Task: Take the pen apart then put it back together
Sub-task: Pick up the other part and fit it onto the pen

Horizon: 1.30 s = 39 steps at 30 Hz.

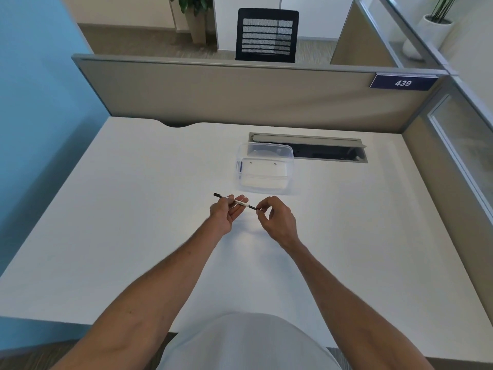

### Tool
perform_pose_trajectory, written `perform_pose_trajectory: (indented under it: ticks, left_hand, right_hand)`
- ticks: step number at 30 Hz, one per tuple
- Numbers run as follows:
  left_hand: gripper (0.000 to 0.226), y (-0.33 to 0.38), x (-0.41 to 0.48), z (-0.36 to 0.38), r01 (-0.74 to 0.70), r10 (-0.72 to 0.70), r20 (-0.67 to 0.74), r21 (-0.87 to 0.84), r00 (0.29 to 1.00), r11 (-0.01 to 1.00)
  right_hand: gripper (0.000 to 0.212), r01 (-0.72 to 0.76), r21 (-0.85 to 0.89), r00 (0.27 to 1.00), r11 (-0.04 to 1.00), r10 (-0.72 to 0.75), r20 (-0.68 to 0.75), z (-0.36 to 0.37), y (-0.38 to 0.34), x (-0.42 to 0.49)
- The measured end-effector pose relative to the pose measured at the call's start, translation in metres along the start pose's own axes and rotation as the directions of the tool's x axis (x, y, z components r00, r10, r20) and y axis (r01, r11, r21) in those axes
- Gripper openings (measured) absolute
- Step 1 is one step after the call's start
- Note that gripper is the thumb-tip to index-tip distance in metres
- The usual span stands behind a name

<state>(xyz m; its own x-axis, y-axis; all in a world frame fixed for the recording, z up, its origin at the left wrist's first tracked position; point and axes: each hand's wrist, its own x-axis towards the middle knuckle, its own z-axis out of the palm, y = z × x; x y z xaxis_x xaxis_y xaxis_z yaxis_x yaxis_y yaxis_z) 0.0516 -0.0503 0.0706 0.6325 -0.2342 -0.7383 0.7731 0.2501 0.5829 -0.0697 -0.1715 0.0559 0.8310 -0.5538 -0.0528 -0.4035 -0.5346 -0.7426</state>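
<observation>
A slim pen (241,203) with a white barrel and black ends is held level above the white desk (133,209), near its middle. My left hand (225,213) grips the barrel from below, and the pen's black end sticks out to the left past my fingers. My right hand (277,218) pinches the black tip at the pen's right end between thumb and forefinger. The pen looks whole; its small parts are too fine to make out.
A clear plastic container (264,168) stands on the desk just beyond my hands. Behind it is an open cable slot (320,150) in the desktop. A grey partition (240,92) closes off the far edge and the right side.
</observation>
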Motion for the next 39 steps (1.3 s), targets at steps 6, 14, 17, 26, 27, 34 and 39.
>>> perform_pose_trajectory:
  ticks: [6,14,17,26,27,34,39]
  left_hand:
    - [0.043,0.001,0.003,0.003,0.010,-0.010,0.000,0.015,1.000,1.000]
    - [0.044,-0.001,0.006,0.003,-0.001,0.002,-0.006,0.030,1.000,1.000]
    - [0.044,-0.002,0.005,0.004,-0.010,0.010,0.003,0.026,1.000,1.000]
    - [0.018,-0.002,0.001,0.003,0.024,-0.026,0.032,0.059,0.999,0.998]
    - [0.017,-0.003,0.001,0.004,0.027,-0.029,0.034,0.064,0.999,0.998]
    - [0.014,-0.006,-0.001,0.003,0.026,-0.035,0.069,0.126,0.997,0.992]
    - [0.012,-0.011,-0.002,0.001,0.035,-0.049,0.086,0.156,0.995,0.987]
  right_hand:
    - [0.008,0.000,-0.005,1.000,1.000,0.000,-0.009,-0.002,0.001,0.003]
    - [0.007,-0.001,-0.008,1.000,1.000,0.001,-0.006,-0.001,0.001,0.004]
    - [0.007,0.005,-0.028,1.000,1.000,-0.005,-0.007,0.001,0.000,0.005]
    - [0.012,0.029,-0.114,1.000,0.993,-0.029,0.001,0.000,0.002,0.006]
    - [0.016,0.027,-0.114,1.000,0.993,-0.027,0.006,0.000,0.001,0.006]
    - [0.020,0.005,-0.109,1.000,0.994,-0.001,0.031,-0.001,0.001,0.009]
    - [0.016,-0.054,-0.050,0.997,0.997,0.056,0.052,-0.001,0.002,0.011]
